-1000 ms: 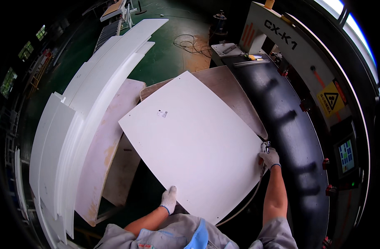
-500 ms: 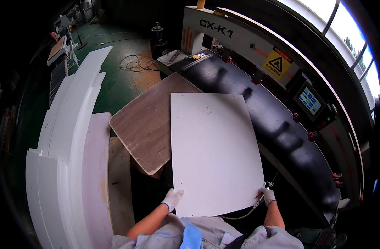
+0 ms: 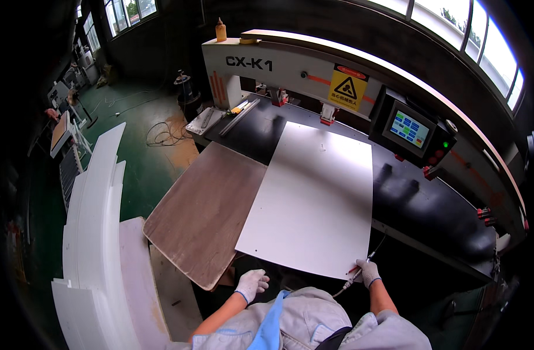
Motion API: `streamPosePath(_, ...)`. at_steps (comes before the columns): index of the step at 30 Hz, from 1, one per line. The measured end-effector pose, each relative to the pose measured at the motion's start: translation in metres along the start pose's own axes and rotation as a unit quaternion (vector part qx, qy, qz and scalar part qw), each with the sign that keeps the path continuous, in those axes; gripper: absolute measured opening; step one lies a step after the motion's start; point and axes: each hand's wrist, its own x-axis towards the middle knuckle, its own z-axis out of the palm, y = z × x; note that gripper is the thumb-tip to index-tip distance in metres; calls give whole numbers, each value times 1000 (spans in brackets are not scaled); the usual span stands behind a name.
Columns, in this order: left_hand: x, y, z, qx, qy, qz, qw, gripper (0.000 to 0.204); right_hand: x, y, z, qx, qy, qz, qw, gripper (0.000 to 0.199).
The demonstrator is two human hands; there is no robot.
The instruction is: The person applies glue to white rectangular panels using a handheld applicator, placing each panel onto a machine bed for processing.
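A large white panel with small holes lies tilted to my view. Its far part rests on the machine's black table, and its left edge overlaps a brown wooden board. My right hand, in a white glove, is closed at the panel's near right corner. In it is a slim air gun with a thin nozzle and a hose running back toward my body. My gloved left hand is off the panel, just below its near left corner. Its fingers are loosely bent and apart, with nothing in them.
The machine's black table runs along the right under a beam with red-tipped clamps and a control screen. Long white panels are stacked at the left. A cable coils on the green floor. A bottle stands on the machine.
The white panel has moved forward onto the black table and turned clockwise. My left hand has let go of its near left corner. My right hand stays at the right corner. The view has shifted.
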Motion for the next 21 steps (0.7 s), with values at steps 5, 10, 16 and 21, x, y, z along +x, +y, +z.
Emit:
streamPosePath(5,31,23,29,-8,8,-45,999,32,1,-43,96,3,-70,-8,998,22)
streamPosePath(10,59,46,64,30,-3,-31,999,34,15,-93,171,24,-183,-2,983,25)
streamPosePath(16,80,18,30,-117,114,-29,986,40,48,-131,221,10,-238,-17,971,28)
streamPosePath(21,83,-62,-36,-48,182,-14,982,36,58,-148,245,37,-228,-23,973,23)
